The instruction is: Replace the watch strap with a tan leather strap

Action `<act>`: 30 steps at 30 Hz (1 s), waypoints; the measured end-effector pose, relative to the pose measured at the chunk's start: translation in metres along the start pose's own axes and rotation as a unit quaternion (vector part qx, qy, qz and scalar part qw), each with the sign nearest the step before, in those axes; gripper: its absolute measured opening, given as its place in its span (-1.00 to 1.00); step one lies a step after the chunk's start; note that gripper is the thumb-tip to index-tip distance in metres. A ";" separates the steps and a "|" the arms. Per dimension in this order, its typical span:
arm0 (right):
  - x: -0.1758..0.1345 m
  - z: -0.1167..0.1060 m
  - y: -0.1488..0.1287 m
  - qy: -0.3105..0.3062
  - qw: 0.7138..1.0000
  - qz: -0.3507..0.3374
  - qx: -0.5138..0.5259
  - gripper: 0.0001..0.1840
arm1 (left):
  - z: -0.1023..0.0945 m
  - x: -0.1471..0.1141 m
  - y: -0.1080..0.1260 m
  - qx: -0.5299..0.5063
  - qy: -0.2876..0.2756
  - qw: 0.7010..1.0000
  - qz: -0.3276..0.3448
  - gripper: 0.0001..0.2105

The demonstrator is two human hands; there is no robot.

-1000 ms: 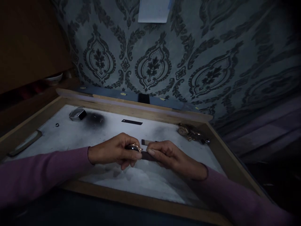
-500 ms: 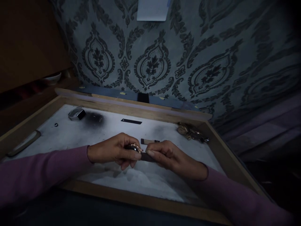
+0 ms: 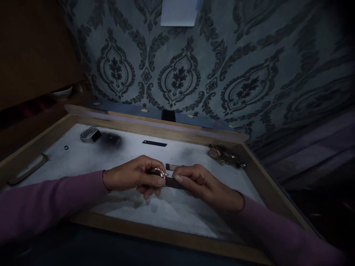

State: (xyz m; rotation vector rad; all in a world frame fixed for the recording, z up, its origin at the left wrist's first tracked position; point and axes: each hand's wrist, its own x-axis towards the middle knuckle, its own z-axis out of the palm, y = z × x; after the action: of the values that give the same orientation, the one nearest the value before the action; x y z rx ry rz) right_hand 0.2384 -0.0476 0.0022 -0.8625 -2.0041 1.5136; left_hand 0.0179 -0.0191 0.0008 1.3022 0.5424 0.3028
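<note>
My left hand (image 3: pixel 144 176) is closed on a gold-rimmed watch case (image 3: pixel 159 171), thumb along its near side. A dark watch strap (image 3: pixel 172 182) meets the case at its right. My right hand (image 3: pixel 195 181) pinches that strap between thumb and fingers. Whether strap and case are joined I cannot tell, since fingers cover part of the spot. Just behind my right fingers a second strap piece (image 3: pixel 172 167), tan with a dark end, lies on the white surface. Both hands are over the middle of a shallow wooden tray (image 3: pixel 155 229).
A silver watch (image 3: pixel 91 135) lies at the back left, a small dark ring (image 3: pixel 66 147) nearby. A curved band (image 3: pixel 29 170) rests by the left wall. Farther back is a flat black blade-like strip (image 3: pixel 154 143). Several gold-coloured watches (image 3: pixel 224 155) sit at the right. Patterned wallpaper (image 3: pixel 179 74) rises behind.
Both hands hold the same grip in nearly the same place. The watch case has tilted slightly between my left fingers.
</note>
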 end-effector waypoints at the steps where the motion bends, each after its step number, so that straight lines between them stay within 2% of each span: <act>1: 0.000 0.000 0.000 0.000 1.000 0.001 0.001 -0.53 | 0.000 0.000 0.000 -0.003 0.000 1.000 0.002 -0.74; 15: 0.002 -0.001 0.001 0.025 1.000 -0.005 -0.016 -0.53 | -0.002 0.002 -0.004 -0.050 0.022 0.998 0.004 -0.78; 25: 0.004 -0.001 0.011 0.033 0.999 0.032 0.025 -0.51 | -0.007 0.005 -0.006 -0.080 0.032 0.996 -0.026 -0.76; 30: 0.006 -0.002 0.009 0.057 0.996 0.051 0.038 -0.52 | -0.007 0.005 -0.004 -0.078 0.053 0.995 -0.024 -0.75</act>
State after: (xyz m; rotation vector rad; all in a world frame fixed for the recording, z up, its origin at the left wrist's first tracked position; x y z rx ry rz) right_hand 0.2375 -0.0405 -0.0056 -1.0103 -1.8346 1.5485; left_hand 0.0174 -0.0117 -0.0054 1.1250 0.6265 0.3682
